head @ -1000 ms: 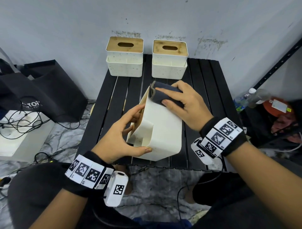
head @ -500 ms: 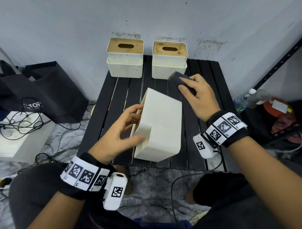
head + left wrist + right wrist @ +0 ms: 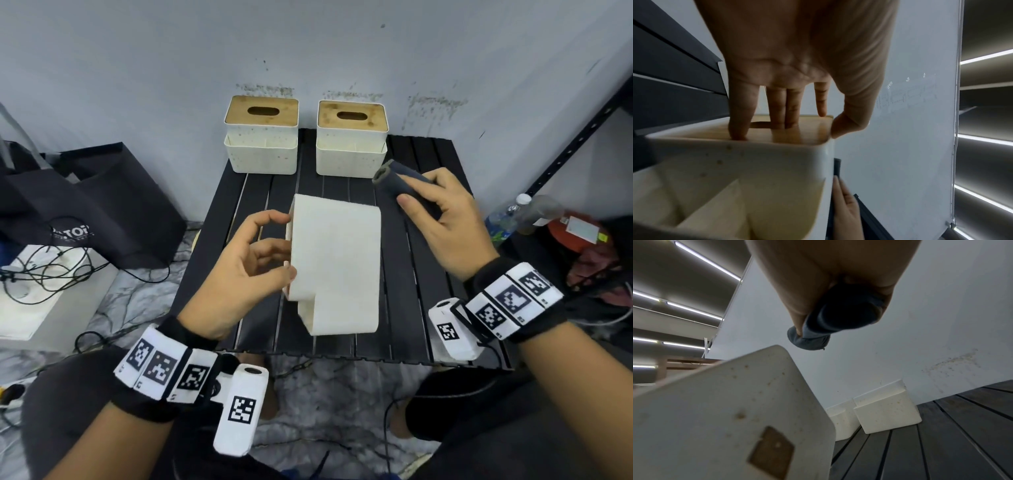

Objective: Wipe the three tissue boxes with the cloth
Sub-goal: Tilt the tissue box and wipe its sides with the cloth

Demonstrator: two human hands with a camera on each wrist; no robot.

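A cream tissue box (image 3: 337, 263) lies on its side in the middle of the black slatted table (image 3: 260, 192), its wooden lid (image 3: 807, 129) facing left. My left hand (image 3: 284, 245) holds its left edge, fingers on the lid and thumb on the rim. To the right of the box, clear of it, my right hand (image 3: 416, 192) grips the rolled dark cloth (image 3: 394, 181). In the right wrist view the cloth (image 3: 838, 318) hangs above the box's speckled wall (image 3: 735, 410). Two more tissue boxes (image 3: 262, 137) (image 3: 352, 140) stand upright at the table's back edge.
The wall rises right behind the back boxes. A black bag (image 3: 85, 205) and a white unit with cables (image 3: 41, 281) sit on the floor at left. On the right are a black shelf post (image 3: 582, 126), a plastic bottle (image 3: 507, 219) and a red object (image 3: 579, 233).
My right hand lifted the cloth off the box's far end and carried it right. The box went from tilted up to lying flat, and my left hand shifted its hold on the lid side.
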